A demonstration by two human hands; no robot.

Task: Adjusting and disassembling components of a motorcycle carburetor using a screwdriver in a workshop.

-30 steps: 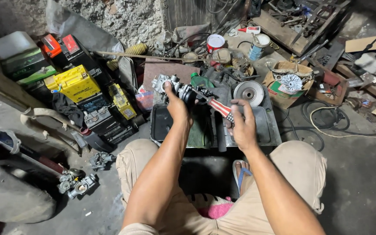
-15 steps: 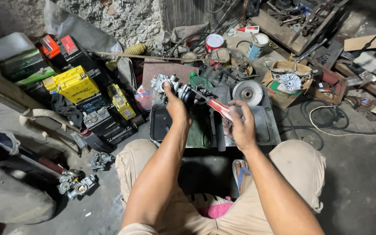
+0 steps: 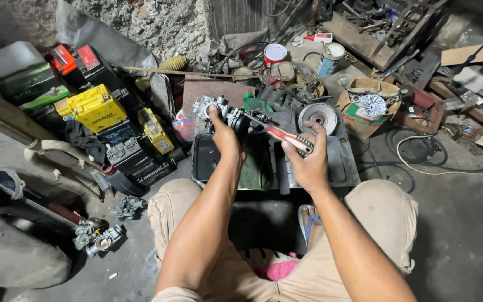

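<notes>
My left hand (image 3: 226, 136) grips a grey metal carburetor (image 3: 214, 106), holding it up over a dark metal tray (image 3: 345, 162). In my right hand (image 3: 308, 162) is a screwdriver with a red and grey handle (image 3: 289, 138); its tip points left into the carburetor body. Both hands are level, about a hand's width apart. My knees in tan shorts frame the tray from below.
Yellow and black batteries (image 3: 93, 106) are stacked at left. Another carburetor (image 3: 99, 237) lies on the floor at lower left. A round metal disc (image 3: 317, 116) sits on the tray. A cardboard box with a fan part (image 3: 371, 104), tins (image 3: 275, 54), cables and scrap lie behind.
Both hands have stayed nearly in place with the carburetor and screwdriver; only a slight shift of the right hand on the handle.
</notes>
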